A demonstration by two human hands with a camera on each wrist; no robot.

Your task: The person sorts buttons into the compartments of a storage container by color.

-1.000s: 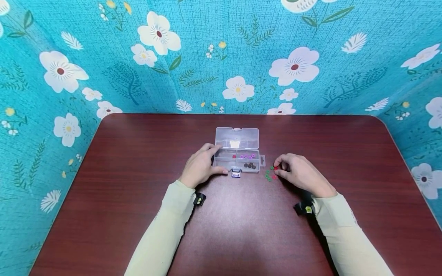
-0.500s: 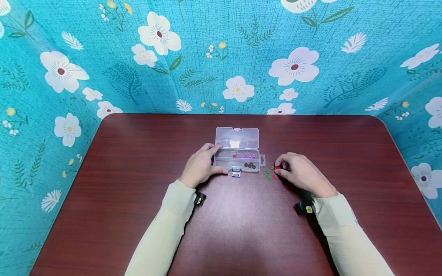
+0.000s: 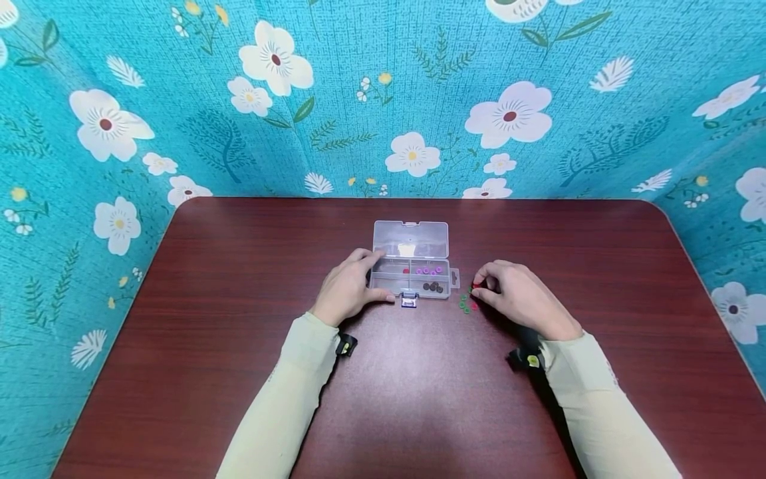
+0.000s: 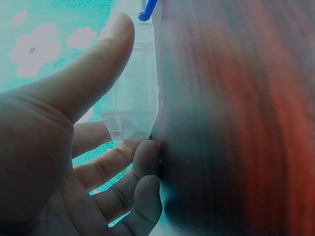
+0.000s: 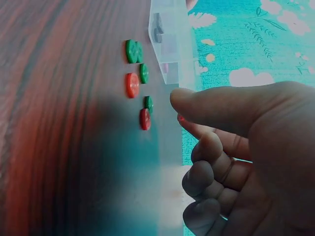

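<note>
A clear plastic compartment box (image 3: 389, 286) lies on the table, its lid (image 3: 427, 234) folded back. My left hand (image 3: 342, 287) grips its left end, thumb along the front side and fingers at the back. My right hand (image 3: 522, 298) is just right of the box and pinches a small red button (image 5: 180, 117) between thumb and index finger, mostly hidden. Under and beside that hand lie several green buttons (image 5: 132, 51) and two red buttons (image 5: 132, 85). Inside the box are one red button (image 3: 406, 271), several purple buttons (image 3: 426, 271) and several dark brown buttons (image 3: 433, 287).
The dark reddish wooden table (image 3: 239, 266) reaches back to a blue flowered cloth (image 3: 359, 100). A blue-edged latch (image 3: 409, 301) sticks out at the front of the box, and a hanging tab (image 3: 455, 278) at its right end.
My right hand has shifted slightly left and away from me, with the red button pinched in its fingertips. The left hand and the box have stayed in place.
</note>
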